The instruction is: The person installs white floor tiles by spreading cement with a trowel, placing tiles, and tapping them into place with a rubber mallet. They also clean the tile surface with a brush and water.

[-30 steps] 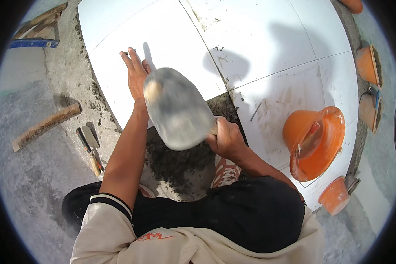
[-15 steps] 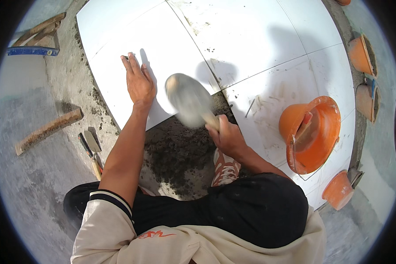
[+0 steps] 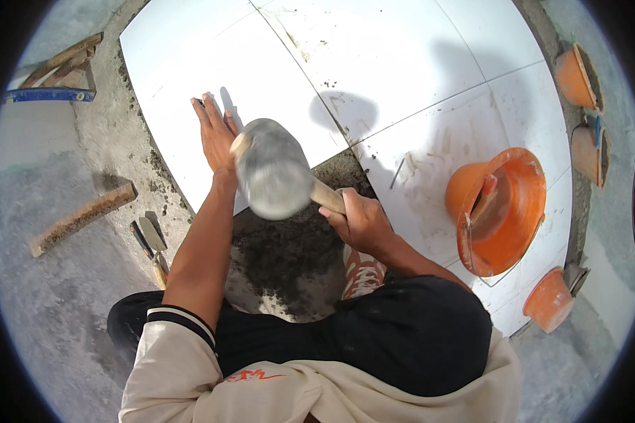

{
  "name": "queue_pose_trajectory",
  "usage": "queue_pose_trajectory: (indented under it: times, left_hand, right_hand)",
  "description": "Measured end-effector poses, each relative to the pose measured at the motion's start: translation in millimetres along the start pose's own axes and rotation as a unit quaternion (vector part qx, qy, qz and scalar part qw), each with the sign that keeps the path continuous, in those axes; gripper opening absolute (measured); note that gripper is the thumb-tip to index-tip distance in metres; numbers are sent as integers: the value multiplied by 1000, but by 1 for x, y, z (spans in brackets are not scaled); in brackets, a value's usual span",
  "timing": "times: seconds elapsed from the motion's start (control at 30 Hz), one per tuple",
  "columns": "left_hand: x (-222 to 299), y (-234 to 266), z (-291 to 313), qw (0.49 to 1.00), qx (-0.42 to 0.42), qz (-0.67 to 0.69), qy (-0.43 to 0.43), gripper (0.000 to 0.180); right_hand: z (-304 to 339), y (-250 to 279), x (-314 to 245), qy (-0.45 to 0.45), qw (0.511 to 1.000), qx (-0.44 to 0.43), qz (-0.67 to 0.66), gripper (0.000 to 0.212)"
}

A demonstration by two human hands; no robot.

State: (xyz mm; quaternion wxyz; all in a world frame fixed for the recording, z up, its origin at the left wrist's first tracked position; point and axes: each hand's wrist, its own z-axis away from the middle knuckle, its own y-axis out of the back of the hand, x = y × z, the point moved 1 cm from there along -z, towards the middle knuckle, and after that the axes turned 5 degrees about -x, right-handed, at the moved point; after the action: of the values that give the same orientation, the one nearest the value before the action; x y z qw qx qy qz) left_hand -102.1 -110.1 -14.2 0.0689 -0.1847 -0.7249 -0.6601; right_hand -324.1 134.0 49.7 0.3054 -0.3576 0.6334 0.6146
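Note:
My right hand [image 3: 361, 220] grips the wooden handle of a rubber mallet [image 3: 274, 169]. Its grey head, a little blurred, is raised above the near edge of a large white floor tile [image 3: 282, 106] and hides part of that edge. Flat on the same tile, with fingers stretched out, lies my left hand [image 3: 217, 137], just left of the mallet head. Dark wet mortar [image 3: 282, 247] spreads below the tile's near edge, between it and my feet.
An orange bucket [image 3: 466, 190] with a tool handle inside stands on the tiles at right. Smaller orange buckets [image 3: 575, 77] line the right wall. At left lie a trowel [image 3: 153, 236], a wooden strip [image 3: 85, 218] and a blue level [image 3: 49, 94].
The mallet head has swung left, closer to my left hand, and my right hand has shifted slightly left with it. My left hand stays flat on the tile.

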Motion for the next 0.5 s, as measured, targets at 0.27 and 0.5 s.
queue_pose_trajectory:
  times: [0.27,0.5]
  left_hand:
    - [1,0,1,998,25,-29,-51,58]
    - [10,-2,4,999,-6,-30,-15,59]
  right_hand:
    - [-2,-6,15,-140,988,-57,31,38]
    - [0,1,8,-158,985,-74,14,39]
